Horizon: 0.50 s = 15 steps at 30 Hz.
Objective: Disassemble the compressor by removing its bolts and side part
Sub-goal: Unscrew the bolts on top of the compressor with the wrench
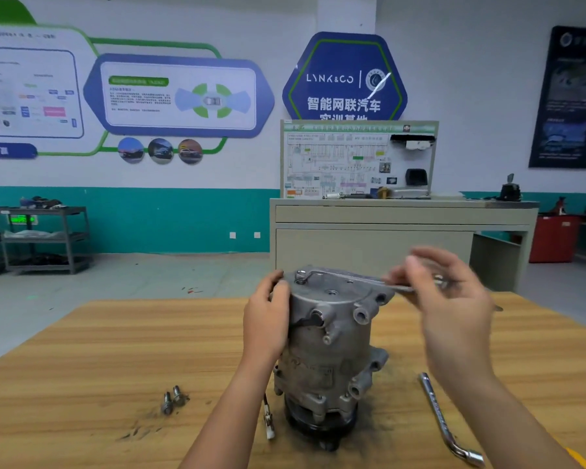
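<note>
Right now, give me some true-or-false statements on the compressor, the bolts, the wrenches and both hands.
1. The compressor stands upright on the table. True.
2. Two loose bolts lie on the table left of it. True.
3. The left hand holds the wrench. False: the right hand holds it; the left hand grips the compressor.
4. The wrench's head sits on a top bolt. True.
5. The spare wrench lies on the floor. False: it lies on the table, right of the compressor.
</note>
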### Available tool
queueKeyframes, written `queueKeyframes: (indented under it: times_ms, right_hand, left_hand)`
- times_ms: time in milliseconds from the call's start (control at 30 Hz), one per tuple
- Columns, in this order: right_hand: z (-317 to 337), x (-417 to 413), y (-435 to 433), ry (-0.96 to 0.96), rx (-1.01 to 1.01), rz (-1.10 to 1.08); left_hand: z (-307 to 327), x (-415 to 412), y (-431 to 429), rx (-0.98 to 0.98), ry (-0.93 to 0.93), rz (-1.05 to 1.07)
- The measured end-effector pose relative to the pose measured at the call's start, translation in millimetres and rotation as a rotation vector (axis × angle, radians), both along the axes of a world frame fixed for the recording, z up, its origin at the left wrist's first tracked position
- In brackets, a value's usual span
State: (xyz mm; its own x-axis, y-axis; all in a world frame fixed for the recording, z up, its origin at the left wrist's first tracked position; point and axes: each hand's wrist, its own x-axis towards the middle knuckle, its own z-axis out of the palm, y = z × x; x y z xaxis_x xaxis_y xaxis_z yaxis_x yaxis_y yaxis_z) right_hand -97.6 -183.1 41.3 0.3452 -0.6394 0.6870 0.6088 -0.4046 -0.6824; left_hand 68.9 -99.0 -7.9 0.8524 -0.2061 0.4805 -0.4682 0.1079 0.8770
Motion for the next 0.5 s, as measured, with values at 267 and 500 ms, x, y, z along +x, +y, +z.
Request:
queueKeyframes:
  times_ms: [267,500]
  right_hand:
    - [30,113,-85,0.849,-0.31,-0.427]
    - [58,160,-9,1.318,-0.77,0.048]
  left_hand:
    - [2,-2,2,-0.008,-0.03,0.027]
    - [5,-6,3,0.009,-0.046,0.039]
